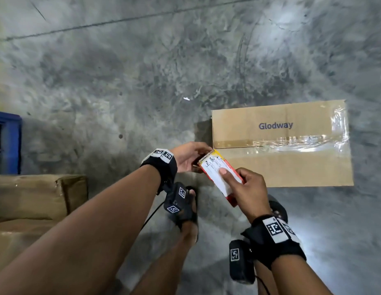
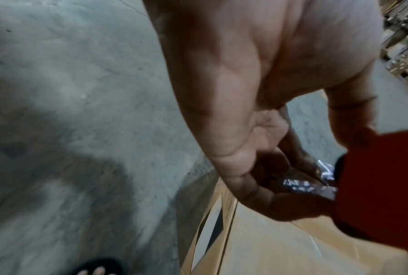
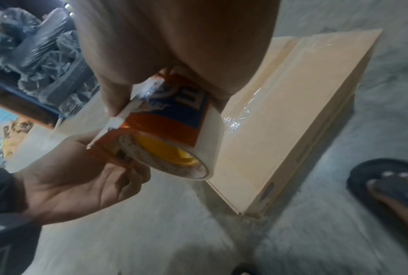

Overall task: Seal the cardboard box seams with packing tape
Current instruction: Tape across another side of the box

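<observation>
Nearest, the right hand (image 1: 247, 188) grips the tape dispenser (image 1: 220, 174) with the thumb flat on its label, steadying the roll. The left hand (image 1: 189, 155) pinches at its serrated cutter end, probably to free the loose tape end. Just beyond lies the flat Glodway cardboard box (image 1: 281, 143) on the concrete floor (image 1: 121, 71), its centre seam and far-right edge already taped, its near-left corner beside the dispenser.

1 taped cardboard box (image 1: 281, 145), 1 tape dispenser w/ roll (image 1: 219, 173), 2 hands, 2 wrist cams, 2 sandals.
</observation>
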Demonstrator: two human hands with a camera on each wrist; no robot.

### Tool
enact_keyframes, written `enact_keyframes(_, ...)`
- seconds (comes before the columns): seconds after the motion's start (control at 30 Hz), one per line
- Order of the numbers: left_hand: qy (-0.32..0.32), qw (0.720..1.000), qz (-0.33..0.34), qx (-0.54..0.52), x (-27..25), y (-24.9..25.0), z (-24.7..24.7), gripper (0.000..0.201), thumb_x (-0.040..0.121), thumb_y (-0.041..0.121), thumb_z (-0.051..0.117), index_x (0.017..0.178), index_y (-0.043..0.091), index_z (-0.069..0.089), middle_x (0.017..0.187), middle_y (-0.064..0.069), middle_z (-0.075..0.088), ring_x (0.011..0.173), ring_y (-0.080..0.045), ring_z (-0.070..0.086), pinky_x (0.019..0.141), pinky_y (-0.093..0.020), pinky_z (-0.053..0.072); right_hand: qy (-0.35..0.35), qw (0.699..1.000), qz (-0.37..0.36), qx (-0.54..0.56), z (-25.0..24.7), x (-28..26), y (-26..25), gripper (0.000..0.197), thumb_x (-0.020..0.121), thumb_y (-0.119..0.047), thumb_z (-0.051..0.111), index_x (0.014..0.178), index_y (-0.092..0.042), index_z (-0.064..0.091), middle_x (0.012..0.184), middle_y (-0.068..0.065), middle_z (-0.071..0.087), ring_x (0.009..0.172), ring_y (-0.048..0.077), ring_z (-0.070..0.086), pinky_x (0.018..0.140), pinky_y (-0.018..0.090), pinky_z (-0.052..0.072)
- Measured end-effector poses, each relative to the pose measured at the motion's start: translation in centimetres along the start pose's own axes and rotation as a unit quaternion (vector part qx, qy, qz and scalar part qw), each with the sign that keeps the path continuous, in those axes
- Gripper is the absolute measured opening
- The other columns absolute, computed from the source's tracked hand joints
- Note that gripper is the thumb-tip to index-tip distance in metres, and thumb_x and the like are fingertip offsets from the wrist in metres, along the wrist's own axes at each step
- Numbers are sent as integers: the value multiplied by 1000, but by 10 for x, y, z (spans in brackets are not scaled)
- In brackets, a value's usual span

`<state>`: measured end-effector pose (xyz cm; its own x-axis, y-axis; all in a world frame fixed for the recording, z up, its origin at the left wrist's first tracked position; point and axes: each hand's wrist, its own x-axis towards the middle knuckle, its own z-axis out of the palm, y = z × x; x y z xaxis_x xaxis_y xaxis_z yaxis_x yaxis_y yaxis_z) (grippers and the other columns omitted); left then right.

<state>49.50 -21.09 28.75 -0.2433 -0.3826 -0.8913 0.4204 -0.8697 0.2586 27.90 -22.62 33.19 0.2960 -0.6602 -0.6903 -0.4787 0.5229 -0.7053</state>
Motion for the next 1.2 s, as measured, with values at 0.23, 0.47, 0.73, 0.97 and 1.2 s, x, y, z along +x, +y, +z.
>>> enact_keyframes(0.23, -45, 984, 54, 165, 41, 36, -20, 21, 83, 7, 61, 93, 13, 79, 95, -5, 76, 95, -20, 66, 104, -39, 44, 88, 995, -9, 55, 11, 31, 9, 48, 86, -46, 79, 74, -1, 70, 53, 4, 55, 51, 16, 46, 47, 39, 46)
enact_keyframes(0.47, 24, 977, 106, 186, 92, 69, -20, 19, 93, 2, 59, 95, 10, 76, 86, -4, 77, 82, -16, 68, 89, -33, 54, 173, 984, -22, 27, 17, 88, 14, 60, 79, -63, 72, 66, -5, 65, 51, 2, 59, 50, 27, 52, 54, 54, 56)
enact_keyframes(0.73, 80, 956, 151, 238, 121, 98, -29, 13, 88, 2, 66, 86, 8, 78, 76, -4, 76, 58, -7, 63, 56, -18, 50, 195, 980, -32, 21, 24, 122, 17, 55, 85, -59, 69, 68, -7, 69, 58, 2, 68, 60, 32, 65, 61, 48, 59)
enact_keyframes(0.97, 48, 923, 157, 348, 130, 126, -45, 19, 84, 15, 75, 97, 2, 77, 91, -20, 74, 60, -11, 59, 54, -17, 47, 212, 977, -4, 37, 47, 132, 22, 66, 82, -69, 65, 65, -5, 62, 57, 10, 65, 62, 42, 65, 58, 55, 58)
enact_keyframes(1.2, 112, 902, 221, 355, 137, 170, -64, 9, 84, 15, 75, 87, 6, 75, 68, 0, 75, 59, -7, 70, 54, -14, 50, 197, 979, 45, 20, 43, 98, 43, 60, 77, -72, 64, 68, -13, 68, 58, -4, 68, 56, 27, 66, 59, 51, 59)
